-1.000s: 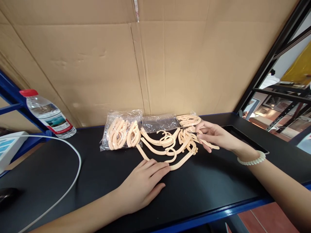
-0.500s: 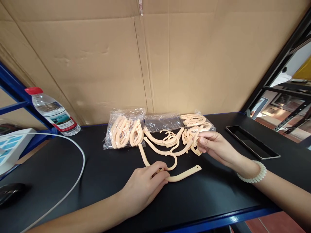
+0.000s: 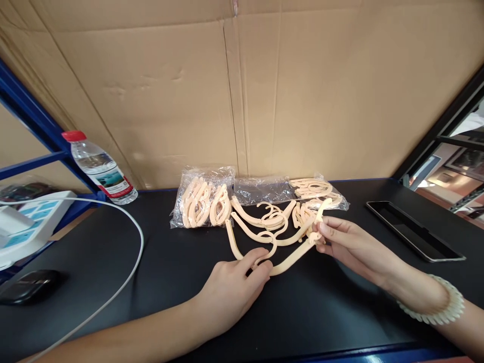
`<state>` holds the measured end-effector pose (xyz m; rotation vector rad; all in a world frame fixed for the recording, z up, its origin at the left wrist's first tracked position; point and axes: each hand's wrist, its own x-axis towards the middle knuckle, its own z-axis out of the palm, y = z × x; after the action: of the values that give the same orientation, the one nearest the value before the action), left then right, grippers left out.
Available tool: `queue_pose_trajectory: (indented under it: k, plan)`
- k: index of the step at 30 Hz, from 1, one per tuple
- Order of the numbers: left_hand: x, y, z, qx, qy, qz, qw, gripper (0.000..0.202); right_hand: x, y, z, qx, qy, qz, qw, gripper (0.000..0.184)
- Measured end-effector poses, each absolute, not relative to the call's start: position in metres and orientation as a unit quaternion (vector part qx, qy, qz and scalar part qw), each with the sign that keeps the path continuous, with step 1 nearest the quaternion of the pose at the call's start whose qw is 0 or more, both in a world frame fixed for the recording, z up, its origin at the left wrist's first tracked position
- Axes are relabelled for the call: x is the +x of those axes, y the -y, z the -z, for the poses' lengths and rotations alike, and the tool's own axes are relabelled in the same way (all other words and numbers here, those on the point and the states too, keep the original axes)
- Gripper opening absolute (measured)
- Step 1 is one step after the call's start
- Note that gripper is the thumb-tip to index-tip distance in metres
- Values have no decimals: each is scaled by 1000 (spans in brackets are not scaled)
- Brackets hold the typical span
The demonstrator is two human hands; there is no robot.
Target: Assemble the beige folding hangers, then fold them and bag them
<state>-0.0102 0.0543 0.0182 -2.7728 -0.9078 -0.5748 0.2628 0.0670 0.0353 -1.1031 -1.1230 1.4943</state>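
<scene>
Hazards, judged: the held hanger (image 3: 289, 260) could drag its neighbours if pulled, its hook lying close against them; the cream piece (image 3: 325, 205) could slip, since the right hand (image 3: 350, 243) has it by the fingertips.

Cardboard panel (image 3: 170, 75): one, standing beyond both hands.

Worktop (image 3: 170, 267): one, black, beneath the hands.

Clear bags (image 3: 260, 189): apparently two, beyond the hands; folded hangers (image 3: 194, 206) inside overlap too much to count.

Unfolded hangers: at least three. The held hanger lies under the left hand (image 3: 236, 285), one arm reaching the right hand; at least two others (image 3: 245, 230) rest just beyond.

Hands: two. Left, grasping the held hanger mid-span; right, pinching the cream piece at that hanger's end, whether joined cannot be told.

Bottle (image 3: 109, 174): one, beyond and left of the left hand.

Phone (image 3: 414, 229): one, right of the right hand.

Mouse (image 3: 30, 286): one, well left of the left hand.
</scene>
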Motion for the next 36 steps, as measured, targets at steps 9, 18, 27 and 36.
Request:
queue_pose_trajectory:
  k: [9, 18, 27, 36]
  plan:
    - [-5, -53, -17, -927, 304, 195, 105, 18, 245, -53, -37, -452, 494, -643, 371, 25]
    - [-7, -50, -14, -916, 306, 257, 16, 25, 236, -52, -27, -470, 523, -562, 435, 22]
    - [15, -46, -34, -511, 351, 239, -747, 51, 222, -53, -38, -415, 520, -546, 509, 17]
    - [11, -63, -26, -478, 332, 365, -727, 37, 210, -45, -12, -384, 553, -554, 490, 12]
